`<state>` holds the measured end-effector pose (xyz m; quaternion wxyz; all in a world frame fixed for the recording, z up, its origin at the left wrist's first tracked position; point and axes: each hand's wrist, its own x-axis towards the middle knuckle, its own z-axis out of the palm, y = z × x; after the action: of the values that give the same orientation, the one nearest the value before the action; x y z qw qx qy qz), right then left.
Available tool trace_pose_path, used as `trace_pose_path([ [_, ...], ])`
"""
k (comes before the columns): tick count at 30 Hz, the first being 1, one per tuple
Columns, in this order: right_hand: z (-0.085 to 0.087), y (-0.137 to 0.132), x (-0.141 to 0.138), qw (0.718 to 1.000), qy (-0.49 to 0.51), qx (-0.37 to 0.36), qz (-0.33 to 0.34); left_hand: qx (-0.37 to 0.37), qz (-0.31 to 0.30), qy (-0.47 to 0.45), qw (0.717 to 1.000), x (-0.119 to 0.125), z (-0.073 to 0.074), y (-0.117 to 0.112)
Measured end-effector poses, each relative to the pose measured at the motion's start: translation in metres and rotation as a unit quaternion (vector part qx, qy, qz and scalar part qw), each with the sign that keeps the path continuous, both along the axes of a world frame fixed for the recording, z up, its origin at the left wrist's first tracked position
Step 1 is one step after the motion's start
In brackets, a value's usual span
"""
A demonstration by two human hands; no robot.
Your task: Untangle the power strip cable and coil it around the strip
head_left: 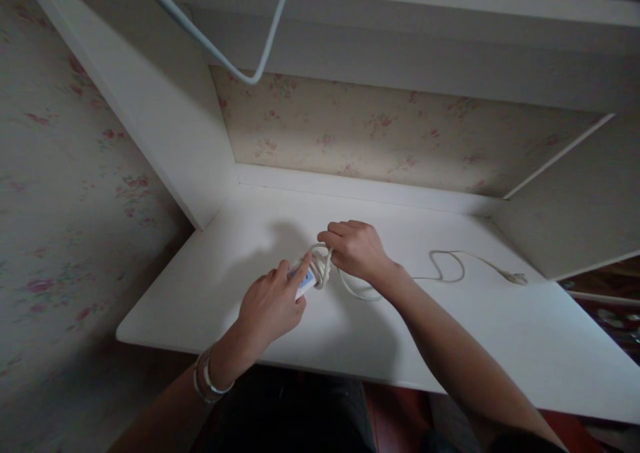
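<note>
My left hand [274, 301] is closed around a white power strip [306, 283] with a blue face, just above the white desk. A white cord [321, 274] is wound in several turns about the strip's far end. Pinched in my right hand [356, 247] is a loop of that cord, right beside the wound part. From there the loose cord curves below my right wrist and runs across the desk to the right. It ends in a plug [517, 278] lying near the right side panel. My fingers and palm hide much of the strip.
The white desk [465, 333] has a side panel [165, 86] at the left and another [580, 199] at the right. A shelf [430, 59] overhangs the back. A pale bent rod or cable [253, 79] hangs down at the upper left. Floral wallpaper [350, 126] covers the wall behind.
</note>
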<state>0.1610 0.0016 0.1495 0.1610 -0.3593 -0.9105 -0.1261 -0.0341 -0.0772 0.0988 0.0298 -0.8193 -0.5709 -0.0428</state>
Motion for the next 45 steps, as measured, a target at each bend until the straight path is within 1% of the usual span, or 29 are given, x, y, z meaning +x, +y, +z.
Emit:
trace_pose_path([
  [3,-0.012,0.013,-0.004,0.995,0.042,-0.091,-0.024,-0.021,-0.031,-0.004,0.999,0.000,-0.001,-0.003],
  [5,-0.018,0.018,-0.007,0.991,0.063,-0.119,-0.028,-0.029,-0.038,-0.018,0.999,-0.001,-0.002,-0.004],
  [7,-0.019,0.020,-0.009,0.990,0.068,-0.122,-0.021,-0.037,-0.040,-0.032,0.998,-0.001,-0.004,-0.005],
  [10,-0.015,0.021,-0.014,0.994,0.036,-0.100,0.005,-0.053,-0.044,-0.049,0.996,0.001,-0.002,-0.007],
  [14,-0.008,0.023,-0.020,0.997,-0.020,-0.075,0.021,-0.076,-0.087,-0.091,0.989,0.005,0.006,-0.011],
  [17,-0.009,0.027,-0.023,0.995,-0.025,-0.091,0.038,-0.087,-0.107,-0.110,0.984,0.006,0.013,-0.015],
  [20,-0.019,0.030,-0.023,0.989,0.005,-0.133,0.068,-0.091,-0.118,-0.118,0.982,0.006,0.018,-0.017],
  [23,-0.036,0.031,-0.023,0.975,0.040,-0.194,0.096,-0.087,-0.129,-0.120,0.981,0.004,0.021,-0.019],
  [26,-0.054,0.029,-0.023,0.961,0.068,-0.249,0.103,-0.085,-0.138,-0.113,0.980,0.003,0.019,-0.019],
  [28,-0.063,0.027,-0.024,0.955,0.086,-0.266,0.102,-0.086,-0.145,-0.110,0.980,0.003,0.016,-0.020],
  [32,-0.071,0.020,-0.024,0.944,0.142,-0.278,0.104,-0.085,-0.147,-0.126,0.977,0.005,0.012,-0.020],
  [35,-0.073,0.017,-0.020,0.935,0.179,-0.294,0.088,-0.082,-0.141,-0.140,0.977,0.005,0.014,-0.019],
  [37,-0.076,0.015,-0.015,0.923,0.198,-0.323,0.064,-0.083,-0.136,-0.139,0.977,0.005,0.015,-0.018],
  [39,-0.078,0.012,-0.009,0.902,0.213,-0.374,0.035,-0.085,-0.131,-0.134,0.979,0.004,0.016,-0.019],
  [42,-0.080,0.007,0.001,0.854,0.242,-0.460,0.016,-0.077,-0.131,-0.138,0.979,0.004,0.014,-0.020],
  [45,-0.083,-0.005,0.006,0.798,0.288,-0.526,0.046,-0.046,-0.131,-0.162,0.977,0.004,0.014,-0.021],
])
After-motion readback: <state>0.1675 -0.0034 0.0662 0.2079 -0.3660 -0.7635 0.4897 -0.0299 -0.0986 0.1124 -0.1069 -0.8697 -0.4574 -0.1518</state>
